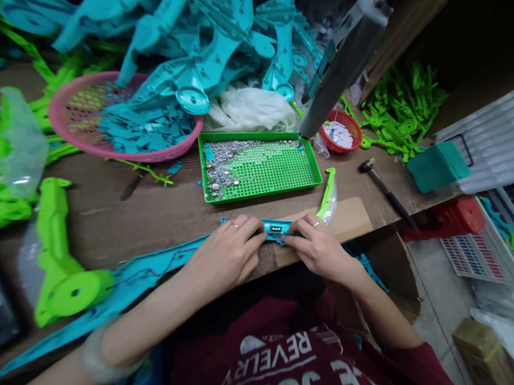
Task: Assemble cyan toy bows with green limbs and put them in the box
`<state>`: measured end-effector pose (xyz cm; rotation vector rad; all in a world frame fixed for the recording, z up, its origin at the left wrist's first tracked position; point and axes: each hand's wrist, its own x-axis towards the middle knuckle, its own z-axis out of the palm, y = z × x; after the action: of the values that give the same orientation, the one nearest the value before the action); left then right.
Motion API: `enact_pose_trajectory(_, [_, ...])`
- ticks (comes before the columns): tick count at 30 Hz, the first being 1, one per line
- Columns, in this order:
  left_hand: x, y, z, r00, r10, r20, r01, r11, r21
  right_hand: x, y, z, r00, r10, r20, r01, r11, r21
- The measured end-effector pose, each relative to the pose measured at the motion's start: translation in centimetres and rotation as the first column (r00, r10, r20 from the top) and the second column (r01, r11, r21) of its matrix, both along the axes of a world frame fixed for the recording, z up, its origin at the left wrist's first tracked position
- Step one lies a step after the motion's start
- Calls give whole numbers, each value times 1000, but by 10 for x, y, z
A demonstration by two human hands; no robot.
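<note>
Blue part (278, 222) near tray (269, 190) of hardware (221, 163)

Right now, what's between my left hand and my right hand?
In the head view, a turquoise plastic part with a dark, pale-spotted patch lies between your left hand and right hand; both hold it.

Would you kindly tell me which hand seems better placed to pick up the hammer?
Probably the right hand: it is nearer the hammer than the left hand, though both hold the blue piece.
</note>
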<state>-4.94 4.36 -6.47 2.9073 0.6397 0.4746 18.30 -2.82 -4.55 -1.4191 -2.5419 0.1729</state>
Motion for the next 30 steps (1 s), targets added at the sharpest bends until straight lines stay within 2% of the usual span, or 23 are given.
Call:
enact_pose_trajectory(5, [-3,5,3,999,-26,48,29,997,-76,-5,-5,9,997,-12,71,17,998,-63])
enact_pose_trajectory(7, [-12,9,7,993,-26,118,41,991,-128,-5,-2,5,998,-12,56,15,999,-48])
enact_pose_trajectory(9, [-25,8,10,984,27,179,1,988,-156,-5,2,-3,999,-35,15,35,999,-17])
enact_pose_trajectory(12, [-43,-3,10,978,113,175,-90,987,-135,-6,8,-14,993,-82,-83,81,997,-15])
enact_pose_trajectory(15, [-50,-23,4,986,114,124,-106,992,-68,-8,10,-18,991,-28,-131,30,1000,8])
enact_pose_trajectory(18, [-46,-43,-1,957,254,139,-256,967,-5,-9,9,-16,994,20,-110,-13,998,66])
enact_pose_trajectory(20, [-40,-53,-2,909,381,170,-383,924,-23,-9,8,-15,995,15,-94,-8,997,76])
enact_pose_trajectory(22, [-33,-60,-2,879,439,187,-436,898,-61,-9,9,-14,997,1,-77,4,998,64])
enact_pose_trajectory(25, [-25,-66,-3,885,409,221,-407,912,-55,-8,10,-13,999,-18,-33,19,999,37])
enact_pose_trajectory(30, [-19,-69,-5,915,342,213,-359,932,47,-4,11,-10,999,-15,-30,15,1000,24])
